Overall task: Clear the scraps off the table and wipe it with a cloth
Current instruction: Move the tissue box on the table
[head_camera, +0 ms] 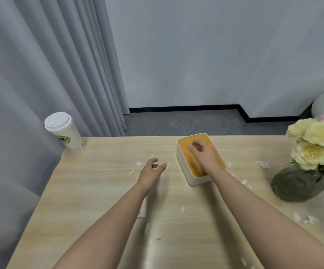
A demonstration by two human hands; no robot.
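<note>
A pale wood worktop [108, 191] carries a white box with an orange inside [184, 166], under the right hand [206, 155], whose loosely curled fingers may pinch a scrap (unclear). The left hand [150, 172], fingers relaxed, reaches toward white scraps [138, 164] just beyond them. A careless sweep could flick scraps to the floor.

The right hand [204, 154] hides part of the box [184, 164]; the flowers [316, 144] are cut off at right.
</note>
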